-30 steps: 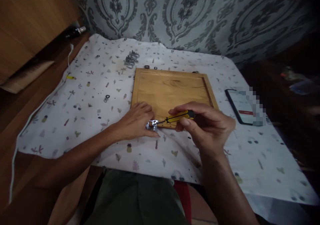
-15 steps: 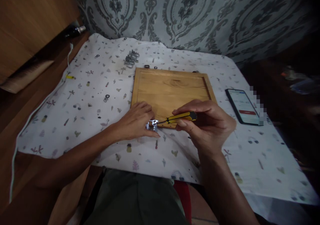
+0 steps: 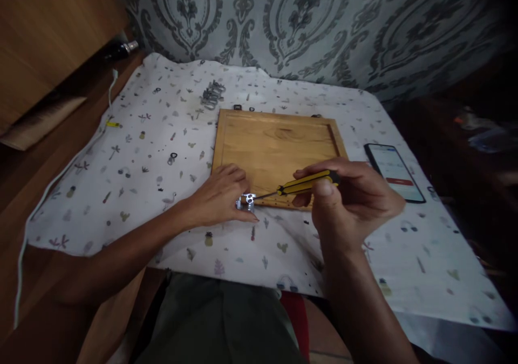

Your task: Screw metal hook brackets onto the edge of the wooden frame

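The right hand (image 3: 356,205) grips a yellow-and-black screwdriver (image 3: 305,183) over the framed wooden board (image 3: 279,145), long axis slanting, tip pointing leftward at a shiny metal fitting (image 3: 250,198); whether the curled left hand (image 3: 220,196) clasps it, I can't tell.

The board (image 3: 267,153) at centre is smooth wood (a dark knot (image 3: 285,134) marks its grain). At its lower left, the bracket (image 3: 250,198) is shiny metal; the screwdriver (image 3: 291,187) has a plastic-looking handle (image 3: 309,182) and a metal shaft (image 3: 267,195). The tablecloth (image 3: 238,251) looks matt, the phone (image 3: 394,164) at right glossy.
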### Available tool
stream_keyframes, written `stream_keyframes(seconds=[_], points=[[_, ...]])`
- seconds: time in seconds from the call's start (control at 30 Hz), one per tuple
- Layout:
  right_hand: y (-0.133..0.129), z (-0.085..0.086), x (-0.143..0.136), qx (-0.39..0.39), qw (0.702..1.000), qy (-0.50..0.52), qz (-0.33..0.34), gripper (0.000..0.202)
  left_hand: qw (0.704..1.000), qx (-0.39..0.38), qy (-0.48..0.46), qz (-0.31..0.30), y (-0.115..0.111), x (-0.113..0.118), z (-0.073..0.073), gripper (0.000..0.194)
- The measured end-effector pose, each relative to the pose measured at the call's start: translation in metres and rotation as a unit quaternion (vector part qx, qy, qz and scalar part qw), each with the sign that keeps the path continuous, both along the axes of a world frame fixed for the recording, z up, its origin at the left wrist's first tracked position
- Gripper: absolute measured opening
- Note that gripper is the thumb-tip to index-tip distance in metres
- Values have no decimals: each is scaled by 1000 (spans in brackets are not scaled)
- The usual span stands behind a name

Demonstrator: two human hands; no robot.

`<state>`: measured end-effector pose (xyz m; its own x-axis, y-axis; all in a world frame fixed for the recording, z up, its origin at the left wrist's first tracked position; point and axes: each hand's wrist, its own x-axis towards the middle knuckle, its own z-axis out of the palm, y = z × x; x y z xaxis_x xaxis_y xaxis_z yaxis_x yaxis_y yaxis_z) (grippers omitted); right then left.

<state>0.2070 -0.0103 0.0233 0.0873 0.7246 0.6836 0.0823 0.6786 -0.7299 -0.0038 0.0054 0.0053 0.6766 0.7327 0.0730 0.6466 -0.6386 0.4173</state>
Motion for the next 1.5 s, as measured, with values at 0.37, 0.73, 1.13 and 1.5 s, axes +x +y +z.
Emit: stream_keyframes(seconds=[0.37,0.73,1.13,1.5], points=[[-3,1,-1,-32,999,-14,25,13,1000,9,-13,-2,0,-1,-3,54],[-3,3,-2,-29,998,-26,53,15,1000,-5,-4,3,0,2,0,54],[-2,-2,0,-24,999,-30,33,14,1000,-10,11,9,0,2,2,55],[3,-2,-4,-39,999,-14,-26,9,1000,-16,14,9,-1,3,5,54]])
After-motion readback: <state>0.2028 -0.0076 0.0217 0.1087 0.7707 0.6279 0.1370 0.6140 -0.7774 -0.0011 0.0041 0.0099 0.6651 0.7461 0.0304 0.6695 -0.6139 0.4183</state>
